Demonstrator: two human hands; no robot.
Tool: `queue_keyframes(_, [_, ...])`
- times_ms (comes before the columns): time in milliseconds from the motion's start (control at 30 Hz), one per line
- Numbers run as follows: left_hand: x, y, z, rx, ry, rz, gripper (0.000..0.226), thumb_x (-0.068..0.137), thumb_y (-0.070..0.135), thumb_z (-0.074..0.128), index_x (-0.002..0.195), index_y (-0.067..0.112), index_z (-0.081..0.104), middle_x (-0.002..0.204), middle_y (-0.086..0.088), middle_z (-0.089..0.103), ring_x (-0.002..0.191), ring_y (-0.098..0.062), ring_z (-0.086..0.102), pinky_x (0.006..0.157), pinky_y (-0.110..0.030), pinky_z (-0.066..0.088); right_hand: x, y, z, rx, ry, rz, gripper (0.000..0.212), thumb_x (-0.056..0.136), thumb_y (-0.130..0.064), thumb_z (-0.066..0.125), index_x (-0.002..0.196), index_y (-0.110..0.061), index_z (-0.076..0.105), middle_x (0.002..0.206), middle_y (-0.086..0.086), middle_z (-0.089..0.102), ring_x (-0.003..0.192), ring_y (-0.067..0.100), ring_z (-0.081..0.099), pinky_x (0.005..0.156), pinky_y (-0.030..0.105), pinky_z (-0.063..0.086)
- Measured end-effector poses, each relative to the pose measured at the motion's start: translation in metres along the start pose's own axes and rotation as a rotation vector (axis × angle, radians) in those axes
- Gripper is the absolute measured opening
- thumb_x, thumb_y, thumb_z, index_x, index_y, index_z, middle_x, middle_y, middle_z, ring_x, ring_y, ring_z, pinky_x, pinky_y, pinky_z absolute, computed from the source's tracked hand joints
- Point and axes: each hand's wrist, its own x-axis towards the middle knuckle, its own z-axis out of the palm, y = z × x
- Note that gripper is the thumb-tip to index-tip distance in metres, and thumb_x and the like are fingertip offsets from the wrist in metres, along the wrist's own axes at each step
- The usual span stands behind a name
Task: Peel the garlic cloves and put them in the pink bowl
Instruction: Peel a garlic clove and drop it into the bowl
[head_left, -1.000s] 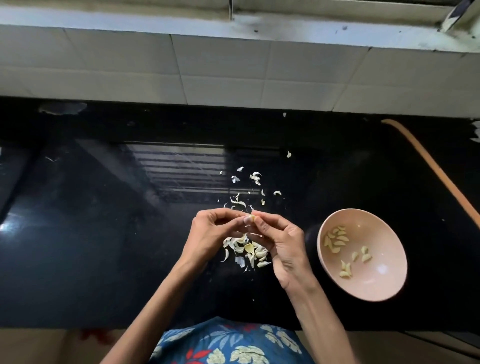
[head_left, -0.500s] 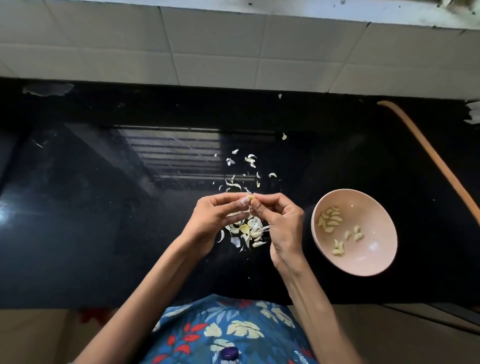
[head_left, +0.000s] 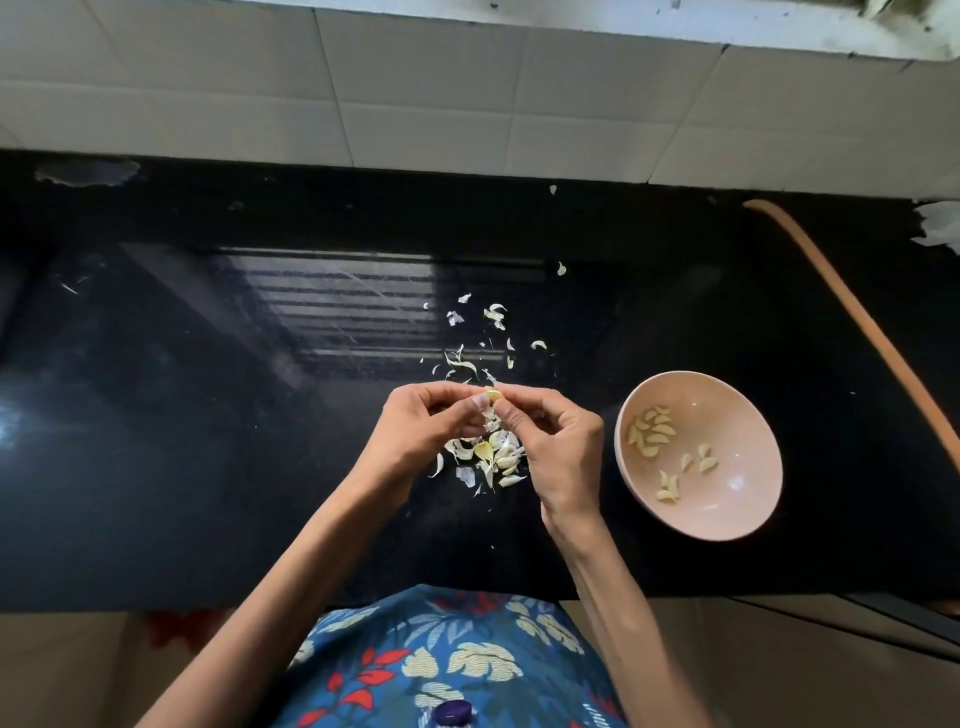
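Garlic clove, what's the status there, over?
Status: left hand and right hand both pinching one garlic clove over the peel pile. To the right, pink bowl, peeled cloves inside. Nothing between hands and bowl.

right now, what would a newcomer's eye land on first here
The left hand and right hand meet mid-counter, pinching a small pale garlic clove over a heap of white papery skins. To their right sits a round pink bowl holding peeled yellowish cloves, bright against the glossy black countertop.
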Motion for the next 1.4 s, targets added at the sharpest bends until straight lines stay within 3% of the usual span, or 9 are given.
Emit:
queue_keyframes(233, [0.002,-0.002,-0.001,0.122,0.029,-0.007,0.015,0.095,0.006,0.062,0.084,0.006,0.073,0.070,-0.007,0.071,0.068,-0.017,0.068,0.079,-0.030,0.058,0.000,-0.001,-0.002,-0.116,-0.050,-0.084,0.014,0.083,-0.006,0.078,0.092,-0.017,0.081,0.091,-0.003,0.077,0.089,0.016,0.073,0.081,0.047,0.059])
queue_keyframes(400, [-0.001,-0.004,0.002,0.056,-0.004,-0.023,0.020,0.098,0.003,0.056,0.084,0.002,0.070,0.067,-0.008,0.068,0.059,-0.012,0.066,0.066,-0.020,0.056,0.001,-0.002,-0.003,-0.050,-0.068,0.009,0.014,0.083,-0.004,0.076,0.092,-0.014,0.080,0.089,0.000,0.078,0.087,0.019,0.073,0.082,0.042,0.059])
queue_keyframes(500, [-0.002,-0.005,0.005,-0.025,-0.009,-0.011,0.016,0.095,0.008,0.061,0.087,0.000,0.072,0.074,-0.012,0.071,0.068,-0.016,0.070,0.072,-0.022,0.059,0.003,-0.005,-0.002,-0.087,-0.014,-0.025,0.014,0.083,-0.005,0.077,0.088,-0.018,0.080,0.084,-0.003,0.077,0.078,0.012,0.071,0.073,0.032,0.057])
queue_keyframes(600, [-0.004,-0.001,0.004,-0.109,-0.101,-0.027,0.014,0.090,0.012,0.066,0.093,0.003,0.076,0.090,-0.017,0.074,0.083,-0.020,0.072,0.081,-0.028,0.059,0.005,-0.004,-0.005,-0.131,0.028,-0.053,0.015,0.083,-0.007,0.077,0.087,-0.021,0.080,0.084,-0.005,0.076,0.079,0.011,0.070,0.074,0.034,0.058])
queue_keyframes(700, [-0.004,0.002,0.003,-0.121,-0.135,-0.048,0.017,0.078,0.020,0.073,0.088,0.009,0.080,0.087,-0.015,0.074,0.083,-0.018,0.071,0.082,-0.028,0.060,0.005,-0.003,-0.008,-0.154,0.008,-0.042,0.015,0.084,-0.008,0.076,0.087,-0.021,0.080,0.084,-0.006,0.076,0.077,0.010,0.070,0.073,0.034,0.058])
queue_keyframes(933, [-0.001,0.000,0.004,-0.136,-0.092,-0.019,0.024,0.075,0.024,0.073,0.086,0.003,0.077,0.082,-0.015,0.072,0.080,-0.023,0.071,0.078,-0.028,0.060,0.005,-0.014,-0.006,0.096,-0.023,0.120,0.014,0.083,0.000,0.074,0.085,-0.013,0.080,0.081,0.004,0.077,0.077,0.011,0.070,0.067,0.021,0.051])
queue_keyframes(1200, [0.001,-0.003,0.006,-0.134,-0.078,-0.005,0.033,0.079,0.022,0.070,0.098,-0.005,0.072,0.097,-0.023,0.074,0.084,-0.028,0.073,0.087,-0.035,0.060,0.006,-0.020,-0.005,0.167,-0.024,0.176,0.012,0.083,0.003,0.072,0.086,-0.007,0.079,0.082,0.008,0.077,0.077,0.012,0.070,0.066,0.019,0.051])
queue_keyframes(1400, [0.003,-0.004,0.003,-0.122,-0.093,-0.016,0.028,0.080,0.022,0.069,0.093,-0.003,0.071,0.097,-0.024,0.072,0.082,-0.025,0.074,0.084,-0.030,0.061,0.006,-0.019,-0.006,0.188,-0.045,0.239,0.013,0.084,0.005,0.070,0.087,-0.005,0.078,0.083,0.012,0.077,0.075,0.013,0.070,0.062,0.017,0.050])
